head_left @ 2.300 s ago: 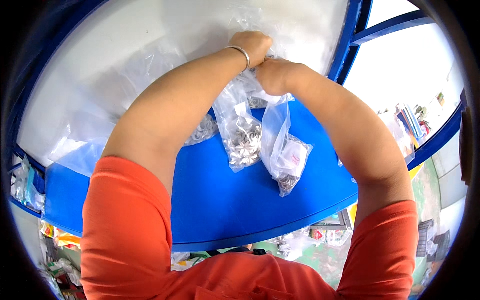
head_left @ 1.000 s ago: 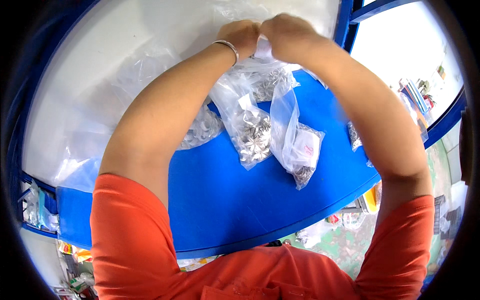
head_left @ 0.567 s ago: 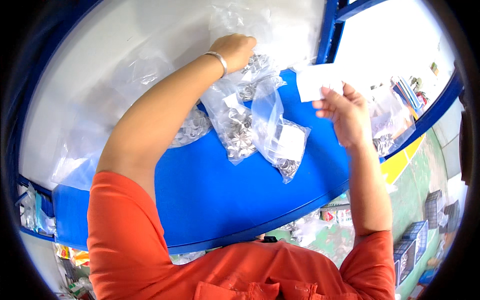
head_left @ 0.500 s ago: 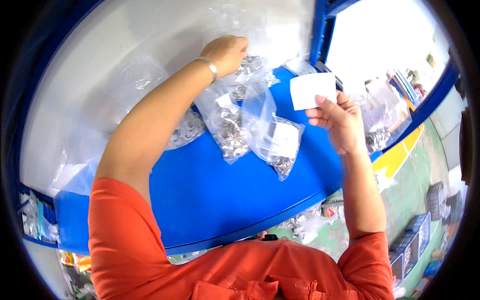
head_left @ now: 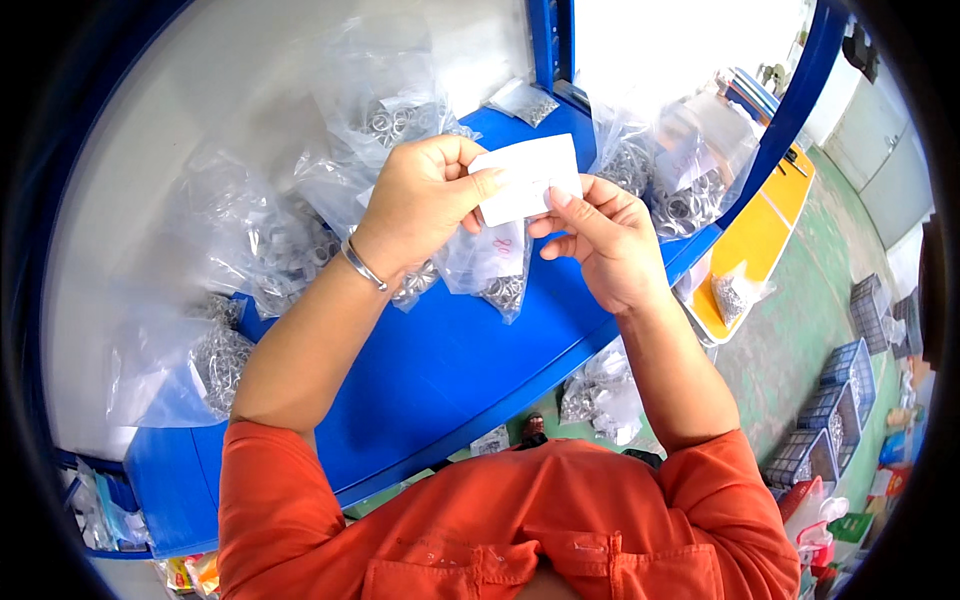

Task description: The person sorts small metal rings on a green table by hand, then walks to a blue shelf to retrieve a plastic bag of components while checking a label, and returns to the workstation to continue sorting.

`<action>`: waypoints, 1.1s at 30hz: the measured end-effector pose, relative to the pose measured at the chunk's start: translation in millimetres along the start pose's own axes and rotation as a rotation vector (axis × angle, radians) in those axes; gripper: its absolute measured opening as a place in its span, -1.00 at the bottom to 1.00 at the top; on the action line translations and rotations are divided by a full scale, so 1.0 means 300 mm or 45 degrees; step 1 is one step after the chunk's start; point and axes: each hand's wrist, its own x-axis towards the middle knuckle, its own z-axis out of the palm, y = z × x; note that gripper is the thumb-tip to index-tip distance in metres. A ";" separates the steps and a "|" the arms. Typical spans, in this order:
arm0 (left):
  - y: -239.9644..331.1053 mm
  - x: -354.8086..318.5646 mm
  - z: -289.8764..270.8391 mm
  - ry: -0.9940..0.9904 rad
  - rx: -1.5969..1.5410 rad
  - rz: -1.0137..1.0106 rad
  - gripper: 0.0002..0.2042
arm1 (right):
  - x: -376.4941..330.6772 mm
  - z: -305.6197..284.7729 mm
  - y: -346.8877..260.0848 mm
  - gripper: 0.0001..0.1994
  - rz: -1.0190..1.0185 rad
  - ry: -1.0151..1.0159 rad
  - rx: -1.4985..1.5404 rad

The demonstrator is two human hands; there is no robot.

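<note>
A small white paper slip (head_left: pixel 535 165) is held up above the blue table (head_left: pixel 420 390), between both hands. My left hand (head_left: pixel 420 195), with a metal bangle at its wrist, pinches the slip's left edge between thumb and fingers. My right hand (head_left: pixel 605 235) grips its lower right corner, thumb on top. Just below the slip, a clear plastic bag (head_left: pixel 503 285) of metal rings with a white label lies on the table. Another clear bag of rings (head_left: pixel 415 287) is partly hidden behind my left forearm.
Clear bags of metal rings (head_left: pixel 400 120) line the back and left of the table. More ring bags (head_left: pixel 690 205) stand at its right end. Beyond are a yellow table (head_left: pixel 745 255) with a small bag (head_left: pixel 735 295) and, on the floor, blue crates (head_left: pixel 830 405).
My left hand has come back from the bags at the rear and taken hold of the slip's left edge. My right hand has moved left with the slip, and the view has turned right.
</note>
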 end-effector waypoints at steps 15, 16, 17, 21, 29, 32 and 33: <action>-0.008 0.003 0.003 0.040 -0.016 0.004 -0.83 | -0.025 -0.041 -0.006 -0.87 -0.080 0.109 -0.153; -0.009 0.002 0.004 0.055 -0.036 0.014 -0.83 | -0.025 -0.044 -0.005 -0.87 -0.080 0.108 -0.159; -0.011 0.001 0.003 0.073 -0.024 0.017 -0.82 | -0.025 -0.048 -0.003 -0.87 -0.080 0.107 -0.166; -0.033 -0.017 0.009 0.158 0.003 0.013 -0.81 | -0.020 -0.063 0.021 -0.87 -0.095 0.089 -0.206; -0.142 -0.038 0.030 0.269 -0.026 -0.068 -0.84 | -0.012 -0.086 0.151 -0.86 -0.291 0.233 -0.209; -0.156 -0.027 0.033 0.230 0.014 -0.074 -0.84 | 0.003 -0.126 0.167 -0.87 -0.381 0.211 -0.248; -0.162 -0.026 0.034 0.236 0.009 -0.072 -0.84 | 0.006 -0.126 0.168 -0.87 -0.354 0.207 -0.272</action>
